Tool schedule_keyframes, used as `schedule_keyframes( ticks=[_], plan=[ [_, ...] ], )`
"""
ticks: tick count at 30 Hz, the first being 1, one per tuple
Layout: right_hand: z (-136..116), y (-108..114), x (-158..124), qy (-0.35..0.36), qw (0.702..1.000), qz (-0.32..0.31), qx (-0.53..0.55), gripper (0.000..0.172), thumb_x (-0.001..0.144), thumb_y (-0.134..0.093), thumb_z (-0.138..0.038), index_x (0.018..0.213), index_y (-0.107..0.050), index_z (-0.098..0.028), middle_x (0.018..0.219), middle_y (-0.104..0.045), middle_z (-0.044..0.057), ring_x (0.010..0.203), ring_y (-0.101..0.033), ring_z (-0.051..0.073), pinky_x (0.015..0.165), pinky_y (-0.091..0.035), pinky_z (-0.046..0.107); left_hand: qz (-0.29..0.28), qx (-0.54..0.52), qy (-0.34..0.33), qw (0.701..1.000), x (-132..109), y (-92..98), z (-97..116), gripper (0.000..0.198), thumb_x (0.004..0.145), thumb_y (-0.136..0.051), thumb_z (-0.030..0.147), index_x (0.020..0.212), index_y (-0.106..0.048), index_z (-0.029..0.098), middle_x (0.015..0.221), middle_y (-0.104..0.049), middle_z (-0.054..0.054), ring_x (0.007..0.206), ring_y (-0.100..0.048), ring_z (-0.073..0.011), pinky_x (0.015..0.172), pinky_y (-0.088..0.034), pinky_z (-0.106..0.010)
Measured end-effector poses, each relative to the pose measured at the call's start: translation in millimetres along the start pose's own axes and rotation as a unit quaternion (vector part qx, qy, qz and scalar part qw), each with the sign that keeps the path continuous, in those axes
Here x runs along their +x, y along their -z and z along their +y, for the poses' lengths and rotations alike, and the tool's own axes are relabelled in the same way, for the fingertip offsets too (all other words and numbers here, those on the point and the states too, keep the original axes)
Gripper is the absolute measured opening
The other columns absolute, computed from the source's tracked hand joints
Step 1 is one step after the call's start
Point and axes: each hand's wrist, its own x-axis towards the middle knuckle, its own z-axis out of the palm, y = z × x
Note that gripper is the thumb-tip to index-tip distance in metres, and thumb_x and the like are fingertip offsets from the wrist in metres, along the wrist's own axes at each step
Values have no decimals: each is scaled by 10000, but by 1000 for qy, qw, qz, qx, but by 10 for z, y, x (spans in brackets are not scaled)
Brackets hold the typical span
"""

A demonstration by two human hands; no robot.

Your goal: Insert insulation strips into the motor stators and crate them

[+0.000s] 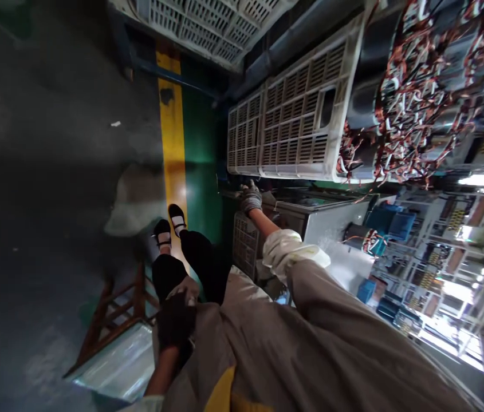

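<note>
My right hand [251, 197], in a grey glove, reaches out to the lower edge of a white slatted crate [295, 123]. Its fingers look curled at a dark edge or bar below the crate; what they grip is unclear. Inside the crate, dark cylindrical motor parts [364, 106] lie with copper wires and white sleeves [413, 103] sticking out. Close to my body, my left hand [177, 319] wears a dark glove and rests by my clothing. Shadow hides how its fingers are set.
Another white crate [207, 26] sits on a blue-framed stand [173, 74]. A yellow floor line [172, 131] runs under my feet. A wooden stool or chair [115, 312] stands at lower left. Beside the crate is a metal-topped cabinet [331, 229] bearing a wired cylindrical part [362, 237].
</note>
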Motion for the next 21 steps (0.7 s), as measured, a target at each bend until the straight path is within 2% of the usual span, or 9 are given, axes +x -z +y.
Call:
schedule_keyframes(
  ticks=[4,7,12,18,21],
  plan=[
    [94,125,263,-44,999,-4,-8,586,1059,-686,-488,1617,-735,-316,1879,-496,97,1563,-614,367,1345,-524,535,0,32,9,999,8,53,68,580,1176,-462,357,1624,-717,92,1738,-658,-208,1655,-596,-355,1390,-469,-512],
    [162,132,364,-49,999,-1,-8,614,1045,-688,-479,1631,-714,-299,1854,-523,122,1533,-611,383,1321,-535,566,-18,54,34,998,3,115,147,572,1182,-473,373,1633,-716,120,1773,-621,-209,1680,-564,-375,1384,-469,-548],
    [259,-13,364,-55,998,-7,-6,617,1033,-683,-455,1633,-713,-312,1782,-605,120,1530,-601,370,1360,-498,568,-57,62,38,996,1,207,260,576,1198,-446,353,1671,-679,120,1806,-594,-178,1695,-544,-348,1377,-473,-511],
    [330,-230,291,-67,997,-33,4,588,1031,-717,-453,1587,-771,-269,1817,-581,118,1611,-597,381,1358,-517,564,-55,59,55,995,-26,217,313,592,1197,-456,381,1670,-685,107,1809,-581,-204,1685,-552,-372,1386,-461,-495],
    [325,-289,282,-61,997,-40,2,579,1034,-728,-445,1586,-771,-274,1825,-573,125,1598,-622,372,1340,-536,578,-53,27,100,993,19,265,341,649,1195,-449,429,1733,-612,104,1885,-457,-239,1690,-536,-428,1342,-504,-557]
  ],
)
